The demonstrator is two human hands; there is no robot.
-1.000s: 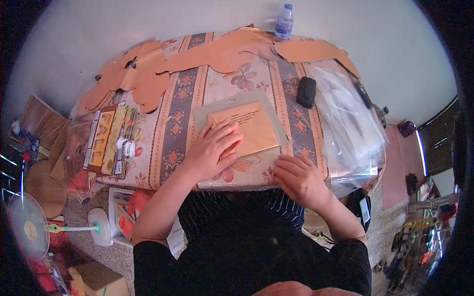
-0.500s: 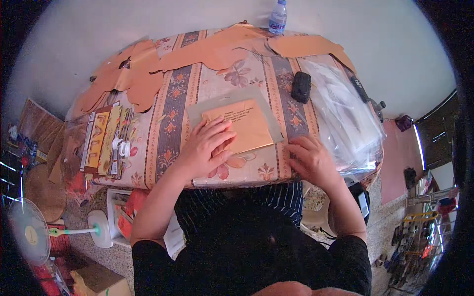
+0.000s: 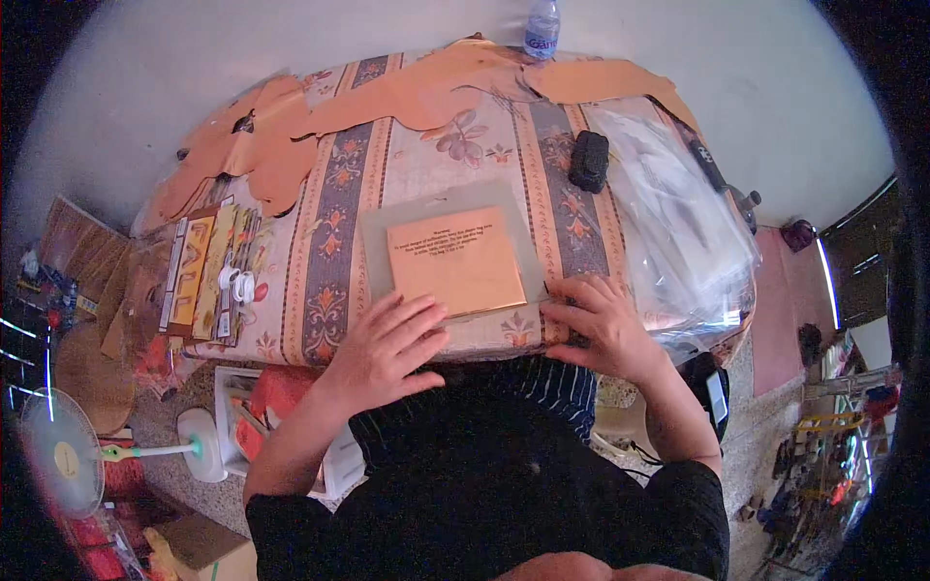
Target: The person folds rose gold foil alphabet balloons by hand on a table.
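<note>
A folded orange, foil-like sheet (image 3: 455, 276) lies inside a flat clear plastic bag (image 3: 524, 237) with dark printing, near the table's front edge. My left hand (image 3: 387, 353) is at the sheet's lower left corner, fingers stretched out and thumb apart. The fingertips reach the lower edge of the bag. To the right, my right hand (image 3: 605, 324) has its fingers bent and spread, with the tips beside the bag's lower right corner. Whether they touch it I cannot tell. Nothing shows in either hand.
Patterned cloth (image 3: 339, 223) covers the table. Clear plastic bags (image 3: 678, 223) are piled right, beside a black case (image 3: 589, 162). Colourful flat packets (image 3: 208, 271) and a white coiled cord (image 3: 237, 285) lie left. Orange cut-outs (image 3: 407, 97) and a water bottle (image 3: 542, 31) stand behind.
My left hand has slid off the orange sheet toward the front edge, uncovering its printing. The bag has shifted slightly, and my right hand has moved a little left and nearer to me.
</note>
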